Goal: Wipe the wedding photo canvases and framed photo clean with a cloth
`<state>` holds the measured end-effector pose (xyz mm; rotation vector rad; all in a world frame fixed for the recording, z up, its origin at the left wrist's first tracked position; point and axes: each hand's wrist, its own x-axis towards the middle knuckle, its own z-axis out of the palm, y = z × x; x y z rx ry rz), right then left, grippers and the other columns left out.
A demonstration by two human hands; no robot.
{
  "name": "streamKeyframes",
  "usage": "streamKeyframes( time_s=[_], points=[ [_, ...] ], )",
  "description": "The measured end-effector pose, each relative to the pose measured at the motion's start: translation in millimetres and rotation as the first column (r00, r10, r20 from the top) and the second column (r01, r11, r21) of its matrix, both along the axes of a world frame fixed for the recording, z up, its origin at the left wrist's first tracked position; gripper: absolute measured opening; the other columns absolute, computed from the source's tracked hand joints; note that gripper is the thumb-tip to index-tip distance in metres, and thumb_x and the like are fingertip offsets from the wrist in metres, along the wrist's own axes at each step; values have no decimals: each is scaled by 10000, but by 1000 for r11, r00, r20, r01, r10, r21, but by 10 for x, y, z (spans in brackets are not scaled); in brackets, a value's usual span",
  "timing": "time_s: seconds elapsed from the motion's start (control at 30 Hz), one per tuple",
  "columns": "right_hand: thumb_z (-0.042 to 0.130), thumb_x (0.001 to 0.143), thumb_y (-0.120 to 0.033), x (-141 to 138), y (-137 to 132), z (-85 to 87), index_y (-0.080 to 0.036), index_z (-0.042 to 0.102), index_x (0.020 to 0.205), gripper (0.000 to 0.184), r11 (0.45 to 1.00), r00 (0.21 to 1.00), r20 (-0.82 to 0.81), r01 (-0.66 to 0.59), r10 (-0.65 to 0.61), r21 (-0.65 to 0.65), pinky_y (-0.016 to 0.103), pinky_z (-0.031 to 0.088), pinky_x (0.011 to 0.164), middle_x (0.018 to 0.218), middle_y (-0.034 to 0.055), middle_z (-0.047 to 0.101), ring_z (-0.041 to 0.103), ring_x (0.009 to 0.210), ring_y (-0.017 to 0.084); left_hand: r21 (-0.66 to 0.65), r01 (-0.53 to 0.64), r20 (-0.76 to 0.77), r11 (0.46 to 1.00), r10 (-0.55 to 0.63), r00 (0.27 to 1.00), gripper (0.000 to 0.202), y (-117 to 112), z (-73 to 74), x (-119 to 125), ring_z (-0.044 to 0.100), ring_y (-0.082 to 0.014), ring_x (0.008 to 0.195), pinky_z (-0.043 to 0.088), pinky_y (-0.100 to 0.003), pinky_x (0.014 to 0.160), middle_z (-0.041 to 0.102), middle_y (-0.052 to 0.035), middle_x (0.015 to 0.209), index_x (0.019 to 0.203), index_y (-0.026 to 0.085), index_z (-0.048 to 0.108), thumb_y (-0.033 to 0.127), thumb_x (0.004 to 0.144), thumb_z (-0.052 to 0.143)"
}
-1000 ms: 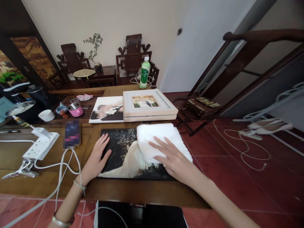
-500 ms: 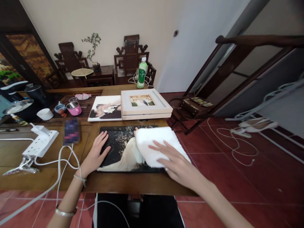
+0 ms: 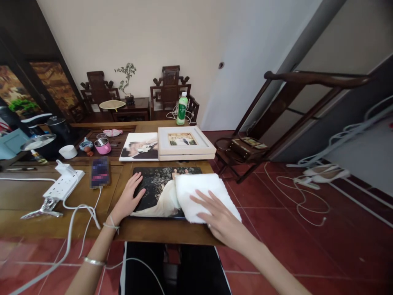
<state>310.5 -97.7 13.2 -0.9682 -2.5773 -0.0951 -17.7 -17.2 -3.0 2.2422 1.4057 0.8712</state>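
Observation:
A glossy dark photo panel (image 3: 156,180), showing a long pale gown and small figures, lies flat near the table's front edge. My left hand (image 3: 130,196) rests open on its left edge, fingers spread. A folded white towel (image 3: 196,186) covers the right part of the panel and sticks out past its right and front edges. My right hand (image 3: 216,215) lies on top of the towel with fingers outstretched; its thumb is mostly hidden. Behind the panel are a white-edged photo print (image 3: 139,146) and pale picture frames (image 3: 186,154), stacked.
On the left of the wooden table (image 3: 92,227) are a power strip (image 3: 63,184) with loose white cables, a phone (image 3: 100,173), a pink cup (image 3: 102,146) and a white cup (image 3: 68,152). A green bottle (image 3: 181,110) stands at the back. A wooden chair (image 3: 245,143) stands right.
The view has tilted up slightly. My right hand and the towel have slid a little toward me on the panel, baring more of its top edge. My left hand stays on the panel's left edge.

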Motion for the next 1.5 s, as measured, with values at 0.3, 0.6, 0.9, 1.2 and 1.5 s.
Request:
streamKeyframes(
  time_s=[0.3,0.6,0.9,1.2,1.5],
  points=[
    [369,679,79,155,-40,16,-184,573,861,379,1000,997,-76,-24,24,4,569,330,1075,1400,131,482,256,1387,274,19,-6,15,1000,5,1000,423,15,2,-6,296,-211,1397,237,-451,1155,398,-105,1470,1318,189,479,338,922,469],
    [382,614,48,123,750,-125,-203,587,1100,585,994,991,-90,98,-102,-50,523,324,1087,1353,123,529,352,1345,246,14,7,29,1000,-8,1000,435,24,-23,-24,284,-217,1401,240,-466,1148,399,-103,1471,1325,193,486,347,918,482],
    [368,621,77,29,636,-139,-163,599,1037,532,995,992,-84,94,-95,-11,586,312,1073,1339,159,535,303,1364,287,-8,-6,26,1000,6,1000,445,5,-10,-10,274,-213,1405,230,-457,1148,398,-105,1471,1336,194,480,351,920,471],
    [405,745,78,8,-269,-74,-189,546,733,301,997,991,-121,-44,50,57,590,313,1079,1400,102,490,268,1381,280,-114,10,13,993,-8,1000,484,-2,-70,-71,173,-231,1439,136,-520,1152,272,-68,1540,1425,251,348,298,944,378],
    [381,629,83,25,336,-19,-186,625,997,517,999,998,-51,37,-38,-25,574,307,1083,1369,131,514,278,1379,273,-96,10,-13,995,-11,1000,479,-2,-70,-74,184,-208,1436,146,-488,1160,259,-55,1546,1448,258,301,319,973,293]
  ],
)
